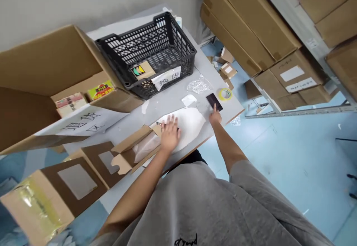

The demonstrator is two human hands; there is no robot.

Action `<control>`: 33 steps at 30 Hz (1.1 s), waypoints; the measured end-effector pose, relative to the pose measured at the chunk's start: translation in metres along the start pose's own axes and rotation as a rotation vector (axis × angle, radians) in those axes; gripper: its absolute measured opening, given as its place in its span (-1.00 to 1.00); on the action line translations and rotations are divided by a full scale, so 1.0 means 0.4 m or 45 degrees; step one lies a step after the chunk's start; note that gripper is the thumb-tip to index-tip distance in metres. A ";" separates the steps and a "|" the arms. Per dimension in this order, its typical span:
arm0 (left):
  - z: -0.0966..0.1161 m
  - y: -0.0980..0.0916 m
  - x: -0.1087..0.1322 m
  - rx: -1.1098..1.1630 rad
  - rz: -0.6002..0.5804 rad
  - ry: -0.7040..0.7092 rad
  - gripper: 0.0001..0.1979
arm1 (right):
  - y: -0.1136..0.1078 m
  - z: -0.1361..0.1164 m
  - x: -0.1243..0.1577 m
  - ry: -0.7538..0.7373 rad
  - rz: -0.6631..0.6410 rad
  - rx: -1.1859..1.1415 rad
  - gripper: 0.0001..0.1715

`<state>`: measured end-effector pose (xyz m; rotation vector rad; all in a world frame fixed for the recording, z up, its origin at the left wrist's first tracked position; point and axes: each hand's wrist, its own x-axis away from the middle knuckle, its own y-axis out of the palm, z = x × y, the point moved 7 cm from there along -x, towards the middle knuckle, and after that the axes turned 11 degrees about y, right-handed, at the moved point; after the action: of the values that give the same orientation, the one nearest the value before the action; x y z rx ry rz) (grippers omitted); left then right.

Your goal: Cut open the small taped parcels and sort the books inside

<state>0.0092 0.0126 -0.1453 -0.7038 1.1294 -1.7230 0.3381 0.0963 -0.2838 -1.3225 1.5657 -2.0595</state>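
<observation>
My left hand (169, 133) lies flat with its fingers spread, over the edge of a white sheet (192, 123) and the end of an opened cardboard box (136, 142). A thin dark item shows at both sides of its fingers; its kind is unclear. Inside the box is something wrapped in pale plastic (147, 145). My right hand (215, 118) has its index finger stretched out, with the tip on a dark-screened phone (214, 102). The other fingers look curled. Beside the phone lies a roll of yellow tape (225, 94).
A black plastic crate (160, 73) stands at the back of the table (206, 134). Left of it is a large open carton (50, 52) holding small packages. Clear plastic wrap (199, 85) lies near the crate. A taped box (55, 197) sits front left; stacked cartons (245, 26) are at right.
</observation>
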 end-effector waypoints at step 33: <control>-0.216 -0.207 0.381 -0.174 0.129 -0.786 -0.41 | 0.119 -0.460 0.825 -1.690 -0.162 -0.068 -0.24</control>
<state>-0.1561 -0.0818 -0.1096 -1.1447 0.8292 -1.2189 -0.0033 -0.0180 -0.1600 -2.1117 0.8691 -0.6896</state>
